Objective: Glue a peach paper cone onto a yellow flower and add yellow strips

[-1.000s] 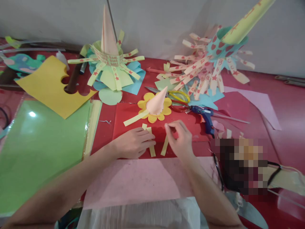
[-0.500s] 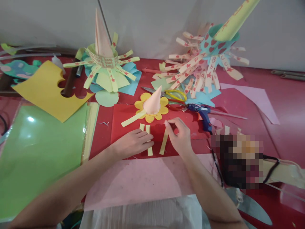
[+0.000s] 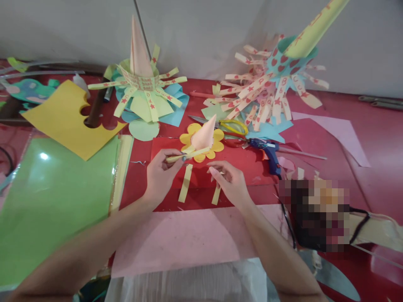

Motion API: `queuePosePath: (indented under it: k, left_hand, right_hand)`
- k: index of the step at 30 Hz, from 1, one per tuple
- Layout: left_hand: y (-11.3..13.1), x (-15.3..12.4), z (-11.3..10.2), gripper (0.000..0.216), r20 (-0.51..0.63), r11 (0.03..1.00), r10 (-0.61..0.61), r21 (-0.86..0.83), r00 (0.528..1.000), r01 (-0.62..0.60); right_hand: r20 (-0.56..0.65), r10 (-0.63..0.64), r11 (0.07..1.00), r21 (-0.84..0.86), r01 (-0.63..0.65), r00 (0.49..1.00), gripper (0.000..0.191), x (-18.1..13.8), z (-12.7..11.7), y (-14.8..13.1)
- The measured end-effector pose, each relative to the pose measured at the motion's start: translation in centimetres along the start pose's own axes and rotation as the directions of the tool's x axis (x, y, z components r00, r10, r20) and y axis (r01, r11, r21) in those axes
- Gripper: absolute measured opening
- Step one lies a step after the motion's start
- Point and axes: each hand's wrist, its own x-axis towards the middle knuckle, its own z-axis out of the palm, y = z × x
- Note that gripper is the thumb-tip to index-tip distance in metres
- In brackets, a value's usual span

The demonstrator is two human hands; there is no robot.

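Both my forearms (image 3: 103,235) reach in over a pink sheet (image 3: 176,243) at the near side of a red table (image 3: 378,130), angled toward each other above the work. My left hand (image 3: 162,172) is raised, wrist tipped up, thumb and fingers pinched on a pale yellow strip (image 3: 198,152) that points toward my right. My right hand (image 3: 228,178) is level with it and a little apart, fingers curled inward and thumb tip close to the forefinger; whether it grips anything, I cannot tell.

Behind, red lettering marks two fringed paper pieces. On the green crown (image 3: 143,82) at left, a capital D can be read on one strip among red stars, while the lines around the band are too small to read. On the blue crown (image 3: 281,63) with red hearts at right, a B and a C stand out. I cannot make out the red marks on its yellow cone (image 3: 317,29).

Just beyond my hands and between them, a yellow flower (image 3: 218,146) with a pink cone (image 3: 204,136) lies on a red sheet (image 3: 256,172). A loose strip (image 3: 185,183) lies just beside my left hand, and a second strip (image 3: 216,195) partly under my right. Yellow-handled scissors (image 3: 231,122) and a blue glue gun (image 3: 267,151) rest farther off
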Motion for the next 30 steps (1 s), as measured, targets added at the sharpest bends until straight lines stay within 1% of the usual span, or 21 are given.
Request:
queuePosePath:
  k: [2,4,6,8,10,12,15,17,19,23,27,30]
  left_hand:
    - [-0.3,0.4,0.0,0.015,0.011,0.995,-0.059,-0.074,0.998,0.060]
    - [-0.5,0.6,0.0,0.020,0.049,0.986,-0.093,-0.131,0.995,0.098]
    - [-0.5,0.6,0.0,0.024,0.102,0.979,-0.128,-0.146,0.986,0.142]
    - [-0.3,0.4,0.2,0.027,0.172,0.976,-0.165,-0.114,0.971,0.186]
    - [-0.1,0.2,0.3,0.028,0.259,0.972,-0.188,-0.088,0.947,0.217]
    - [0.0,0.0,0.5,0.026,0.338,0.968,-0.189,-0.093,0.922,0.233]
    - [-0.1,-0.3,0.6,0.021,0.402,0.975,-0.163,-0.076,0.901,0.210]
    - [-0.2,-0.5,0.6,0.016,0.433,0.990,-0.111,-0.028,0.894,0.136]
    - [-0.3,-0.7,0.5,0.012,0.477,0.999,-0.039,0.022,0.878,0.033]
    - [-0.3,-1.1,0.3,0.011,0.568,0.975,0.083,0.124,0.819,-0.185]
    - [-0.4,-1.1,0.1,0.014,0.629,0.878,0.246,0.178,0.738,-0.445]
    - [-0.5,-0.9,0.1,0.016,0.647,0.790,0.365,0.166,0.670,-0.590]
  right_hand:
    - [0.034,0.055,0.996,0.066,-0.058,0.998,0.035,0.1,0.3,0.0]
    - [0.068,0.094,0.983,0.149,-0.104,0.993,0.040,0.2,0.7,-0.1]
    - [0.062,0.105,0.969,0.216,-0.116,0.992,0.038,0.2,0.9,-0.2]
    - [0.021,0.098,0.963,0.250,-0.100,0.995,0.028,0.2,1.0,-0.3]
    - [-0.048,0.079,0.960,0.272,-0.063,0.996,0.021,0.2,1.0,-0.3]
    - [-0.128,0.057,0.959,0.284,-0.019,0.990,0.019,0.3,0.9,-0.3]
    - [-0.219,0.033,0.958,0.285,0.031,0.975,0.021,0.5,0.7,-0.1]
    - [-0.243,0.025,0.959,0.281,0.046,0.970,0.021,0.6,0.6,0.0]
    - [-0.255,0.019,0.963,0.263,0.051,0.967,0.020,0.7,0.6,0.2]
    - [-0.280,-0.043,0.982,0.165,0.092,0.959,0.019,0.7,0.6,0.3]
    - [-0.286,-0.114,0.989,0.058,0.136,0.951,0.018,0.7,0.5,0.3]
    - [-0.290,-0.140,0.989,-0.006,0.145,0.947,0.019,0.9,0.4,0.3]
